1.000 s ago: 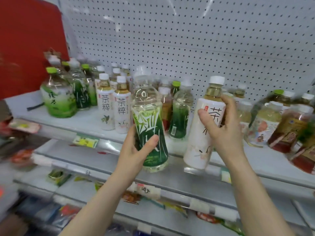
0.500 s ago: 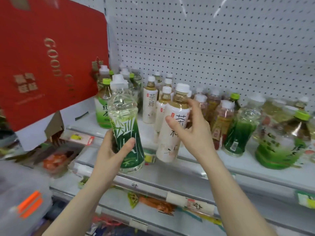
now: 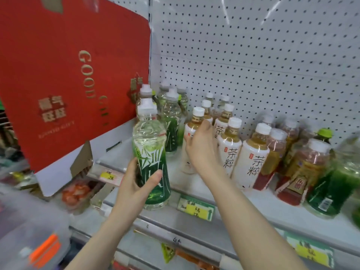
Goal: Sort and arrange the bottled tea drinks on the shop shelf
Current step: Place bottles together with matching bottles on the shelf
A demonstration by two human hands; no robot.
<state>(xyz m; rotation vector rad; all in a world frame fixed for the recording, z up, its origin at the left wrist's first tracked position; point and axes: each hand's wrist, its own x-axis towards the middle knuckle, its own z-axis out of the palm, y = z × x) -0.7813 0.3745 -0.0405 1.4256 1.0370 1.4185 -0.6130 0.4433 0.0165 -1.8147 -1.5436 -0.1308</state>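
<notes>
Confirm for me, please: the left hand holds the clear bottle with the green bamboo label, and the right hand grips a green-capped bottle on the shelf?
Not quite. In the head view the right hand grips a white-capped bottle with a white label, not a green-capped one. The left hand does hold the clear bottle with the green bamboo label.

Two hands [image 3: 136, 184], one red box [image 3: 74, 75], two yellow price tags [image 3: 196, 210]

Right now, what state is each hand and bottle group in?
Left hand: gripping the clear bamboo-print bottle, capped, held upright before the shelf edge.
Right hand: around a white-label tea bottle, standing on the shelf.
Neighbouring white-label bottles: upright, capped.
Red-label bottles: tilted, blurred.
</notes>
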